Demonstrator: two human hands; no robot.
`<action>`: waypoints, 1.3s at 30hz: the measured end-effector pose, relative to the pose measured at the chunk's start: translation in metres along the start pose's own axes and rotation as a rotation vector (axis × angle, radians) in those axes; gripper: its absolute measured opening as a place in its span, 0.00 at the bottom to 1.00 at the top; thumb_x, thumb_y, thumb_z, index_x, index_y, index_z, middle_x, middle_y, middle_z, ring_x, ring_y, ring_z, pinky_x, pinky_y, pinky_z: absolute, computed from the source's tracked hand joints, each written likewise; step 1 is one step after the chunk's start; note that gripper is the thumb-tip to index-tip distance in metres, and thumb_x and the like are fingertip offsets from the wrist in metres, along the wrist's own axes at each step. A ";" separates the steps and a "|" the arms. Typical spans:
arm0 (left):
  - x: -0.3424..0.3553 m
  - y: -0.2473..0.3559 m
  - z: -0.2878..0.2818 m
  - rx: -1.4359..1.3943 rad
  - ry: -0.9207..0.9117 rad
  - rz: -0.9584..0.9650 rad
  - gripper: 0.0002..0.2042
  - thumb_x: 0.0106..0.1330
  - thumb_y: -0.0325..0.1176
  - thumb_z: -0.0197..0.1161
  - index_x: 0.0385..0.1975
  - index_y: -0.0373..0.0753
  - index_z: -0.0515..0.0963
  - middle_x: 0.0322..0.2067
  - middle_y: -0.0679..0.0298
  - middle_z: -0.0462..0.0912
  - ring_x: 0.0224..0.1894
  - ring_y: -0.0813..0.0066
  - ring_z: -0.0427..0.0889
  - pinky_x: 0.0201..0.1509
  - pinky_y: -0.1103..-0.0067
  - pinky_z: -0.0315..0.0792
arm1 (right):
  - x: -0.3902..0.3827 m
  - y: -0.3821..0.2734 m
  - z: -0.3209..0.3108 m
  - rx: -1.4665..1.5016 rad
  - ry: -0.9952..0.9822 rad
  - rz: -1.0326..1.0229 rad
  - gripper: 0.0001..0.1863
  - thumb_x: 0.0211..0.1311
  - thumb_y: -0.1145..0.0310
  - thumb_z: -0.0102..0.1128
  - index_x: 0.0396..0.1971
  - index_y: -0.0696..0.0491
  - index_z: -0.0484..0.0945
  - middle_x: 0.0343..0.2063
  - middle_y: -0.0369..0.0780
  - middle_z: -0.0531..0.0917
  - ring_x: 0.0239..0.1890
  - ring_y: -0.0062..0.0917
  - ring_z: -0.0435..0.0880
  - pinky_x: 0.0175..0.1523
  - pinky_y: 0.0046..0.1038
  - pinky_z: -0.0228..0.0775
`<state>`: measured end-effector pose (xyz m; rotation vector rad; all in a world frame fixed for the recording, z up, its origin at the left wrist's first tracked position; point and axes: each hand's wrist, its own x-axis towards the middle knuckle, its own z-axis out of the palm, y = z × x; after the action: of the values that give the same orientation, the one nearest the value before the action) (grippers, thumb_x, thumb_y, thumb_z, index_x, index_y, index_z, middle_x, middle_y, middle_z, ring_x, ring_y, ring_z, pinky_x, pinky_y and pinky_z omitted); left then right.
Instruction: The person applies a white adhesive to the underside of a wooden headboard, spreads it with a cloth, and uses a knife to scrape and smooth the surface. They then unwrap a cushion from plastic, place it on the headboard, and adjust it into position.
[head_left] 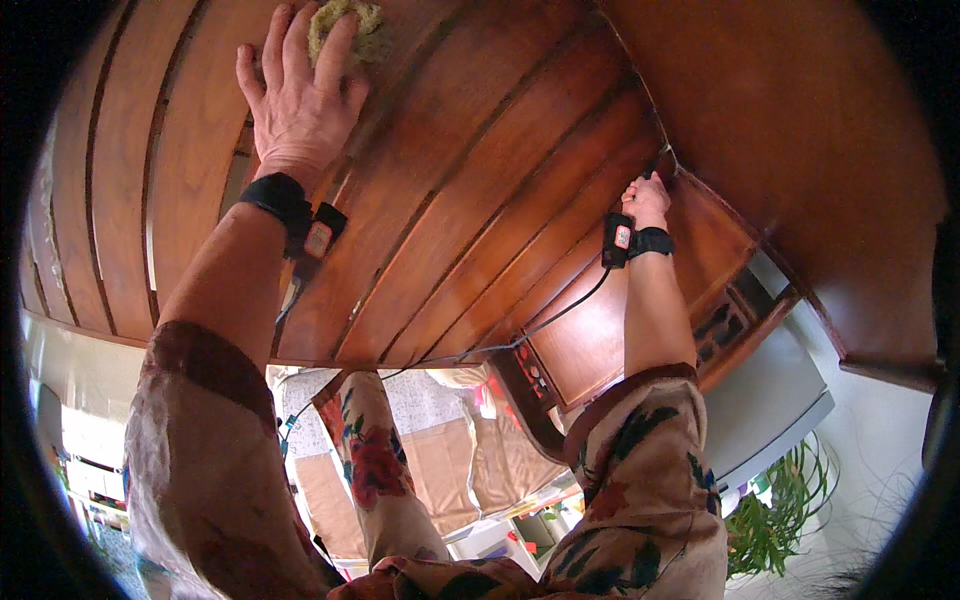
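Observation:
At the upper left, my left hand (300,105) lies on the brown wooden slats (440,190) with its fingers spread. A rough yellow-green sponge (368,32) sits under and between its fingers, against the wood. Further right, my right hand (646,200) is closed in a fist near the seam where the slats meet a large wooden panel (800,130). Something small and dark shows just beyond its knuckles. What the fist holds is too small to make out.
A black cable (560,315) runs from the right wrist's strapped box (617,240) across the slats' near edge. Carved wood (720,335) and a grey cabinet (775,400) stand at the right, above a green plant (780,510). Beige cushions (450,460) lie below.

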<state>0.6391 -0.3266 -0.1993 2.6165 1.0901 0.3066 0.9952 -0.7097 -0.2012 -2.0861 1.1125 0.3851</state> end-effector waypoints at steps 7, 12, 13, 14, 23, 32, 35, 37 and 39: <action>-0.003 0.003 0.006 0.006 0.035 0.009 0.29 0.62 0.42 0.63 0.65 0.54 0.64 0.67 0.59 0.62 0.73 0.59 0.54 0.72 0.50 0.43 | -0.012 0.017 -0.023 0.191 -0.299 0.012 0.26 0.62 0.44 0.56 0.11 0.47 0.72 0.05 0.32 0.66 0.06 0.30 0.64 0.14 0.37 0.54; -0.004 0.002 0.009 0.041 -0.003 0.016 0.27 0.65 0.43 0.58 0.65 0.53 0.64 0.68 0.59 0.60 0.74 0.59 0.51 0.73 0.50 0.41 | -0.092 0.095 -0.049 0.064 -0.211 -0.378 0.12 0.65 0.61 0.53 0.43 0.49 0.65 0.36 0.37 0.70 0.36 0.29 0.69 0.43 0.32 0.56; -0.004 0.002 0.011 0.006 0.039 0.023 0.27 0.64 0.43 0.59 0.64 0.53 0.64 0.67 0.60 0.61 0.73 0.59 0.52 0.72 0.49 0.42 | -0.116 0.117 -0.054 -0.087 -0.195 -0.533 0.15 0.66 0.65 0.52 0.50 0.49 0.64 0.42 0.38 0.71 0.41 0.29 0.69 0.49 0.31 0.57; -0.004 0.001 0.010 -0.012 0.060 0.030 0.27 0.63 0.42 0.59 0.64 0.54 0.65 0.67 0.60 0.62 0.73 0.59 0.53 0.71 0.49 0.43 | -0.138 0.139 -0.055 -0.103 -0.169 -0.545 0.19 0.67 0.68 0.52 0.56 0.49 0.63 0.48 0.39 0.72 0.47 0.29 0.70 0.55 0.30 0.57; -0.005 -0.002 0.020 0.074 0.096 0.032 0.27 0.65 0.45 0.56 0.66 0.54 0.64 0.67 0.59 0.62 0.73 0.59 0.53 0.72 0.49 0.44 | -0.185 0.246 -0.037 -0.726 0.192 -0.964 0.22 0.61 0.76 0.54 0.57 0.59 0.69 0.49 0.52 0.77 0.52 0.47 0.75 0.58 0.41 0.67; -0.004 -0.003 0.023 0.095 0.162 0.093 0.27 0.65 0.46 0.55 0.65 0.53 0.65 0.65 0.59 0.65 0.72 0.61 0.56 0.70 0.50 0.47 | -0.171 0.243 -0.058 -0.938 0.217 -0.922 0.25 0.59 0.72 0.55 0.58 0.52 0.68 0.41 0.48 0.77 0.42 0.45 0.79 0.40 0.45 0.76; -0.003 -0.002 0.021 0.113 0.159 0.103 0.27 0.65 0.47 0.55 0.65 0.52 0.64 0.65 0.59 0.65 0.72 0.61 0.55 0.70 0.50 0.47 | -0.173 0.245 -0.061 -0.967 0.249 -0.918 0.25 0.60 0.70 0.54 0.60 0.51 0.67 0.43 0.47 0.77 0.43 0.45 0.80 0.40 0.45 0.77; -0.003 -0.002 0.020 0.124 0.156 0.107 0.27 0.66 0.47 0.54 0.65 0.51 0.64 0.65 0.58 0.64 0.72 0.62 0.55 0.70 0.50 0.47 | -0.175 0.248 -0.065 -0.975 0.243 -0.889 0.26 0.60 0.69 0.54 0.60 0.50 0.66 0.44 0.47 0.77 0.43 0.44 0.80 0.41 0.45 0.77; -0.003 -0.002 0.020 0.125 0.159 0.106 0.27 0.66 0.47 0.54 0.66 0.51 0.64 0.65 0.58 0.64 0.72 0.61 0.54 0.70 0.50 0.46 | -0.175 0.248 -0.070 -0.994 0.222 -0.870 0.27 0.61 0.68 0.55 0.61 0.50 0.66 0.45 0.47 0.77 0.44 0.44 0.81 0.41 0.44 0.78</action>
<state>0.6418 -0.3312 -0.2194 2.8078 1.0520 0.4916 0.6871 -0.7455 -0.1701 -3.2727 -0.0643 0.2834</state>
